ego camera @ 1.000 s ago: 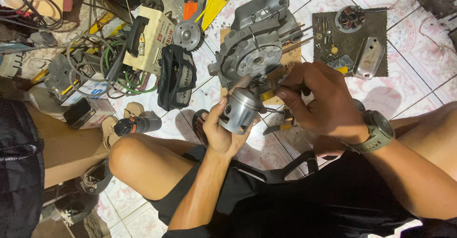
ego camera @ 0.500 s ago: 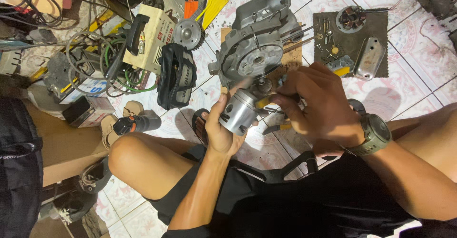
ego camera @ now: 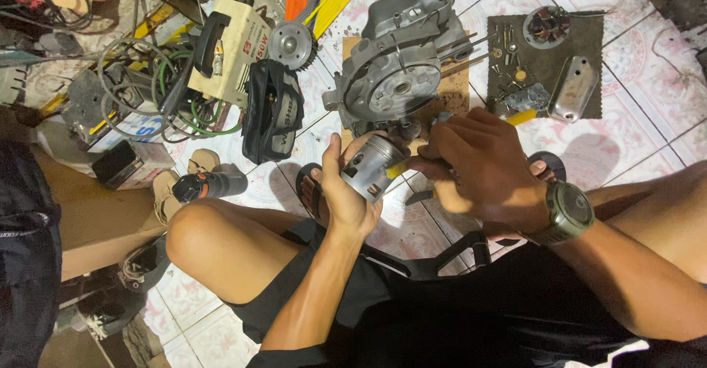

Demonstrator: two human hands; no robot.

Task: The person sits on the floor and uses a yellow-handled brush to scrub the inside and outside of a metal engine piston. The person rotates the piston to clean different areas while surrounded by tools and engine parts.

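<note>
Left hand: grip closed around the metal piston, held tilted above the tiled floor
Piston: between both hands, just below the grey engine case
Right hand: grip pinched on a yellow-handled tool; its tip touches the piston
Wrist: green watch

Silver piston — pink-patterned white floor tiles.

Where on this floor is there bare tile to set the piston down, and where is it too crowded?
Bare tile lies right of the dark mat, and between the black pouch and the engine case. The wire tangle at left is crowded. The left hand holds the piston.
</note>
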